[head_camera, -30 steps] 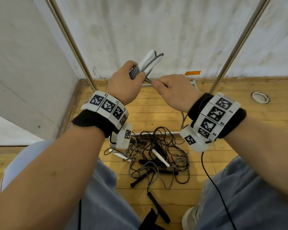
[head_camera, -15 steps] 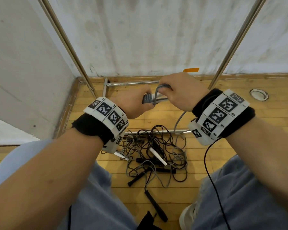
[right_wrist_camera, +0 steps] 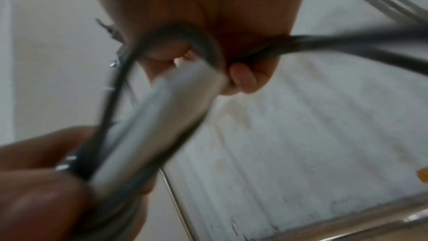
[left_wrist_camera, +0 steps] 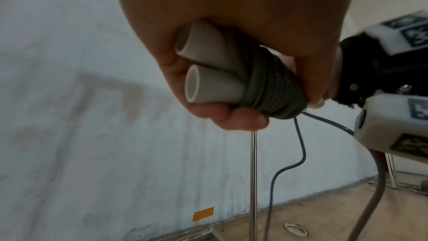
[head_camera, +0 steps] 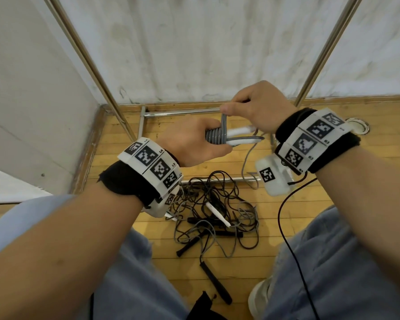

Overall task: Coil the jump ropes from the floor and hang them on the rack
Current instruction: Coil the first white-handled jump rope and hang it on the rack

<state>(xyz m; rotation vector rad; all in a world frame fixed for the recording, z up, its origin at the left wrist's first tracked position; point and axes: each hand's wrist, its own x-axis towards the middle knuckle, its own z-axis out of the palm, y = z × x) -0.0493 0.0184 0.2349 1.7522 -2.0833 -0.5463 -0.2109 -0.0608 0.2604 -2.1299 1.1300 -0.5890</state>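
My left hand [head_camera: 194, 142] grips the two white handles [head_camera: 240, 135] of a grey jump rope, held side by side and pointing right. Several turns of grey cord [head_camera: 214, 136] are wound tightly round them. In the left wrist view the handle ends [left_wrist_camera: 203, 72] stick out of my fist beside the grey coil [left_wrist_camera: 273, 89]. My right hand [head_camera: 256, 107] pinches the grey cord just above the handles, and the loose tail [head_camera: 246, 162] hangs down to the floor. The right wrist view is blurred; the cord [right_wrist_camera: 203, 47] loops under my fingers there.
A tangle of black and grey jump ropes [head_camera: 215, 215] with black and white handles lies on the wooden floor between my knees. The metal rack's two slanted poles [head_camera: 95, 72] [head_camera: 321, 61] and its floor bars [head_camera: 178, 113] stand against the white wall.
The handles have swung from pointing up to lying level, pointing right. My right hand has carried the cord over and round them, adding turns to the coil. Both hands sit lower.
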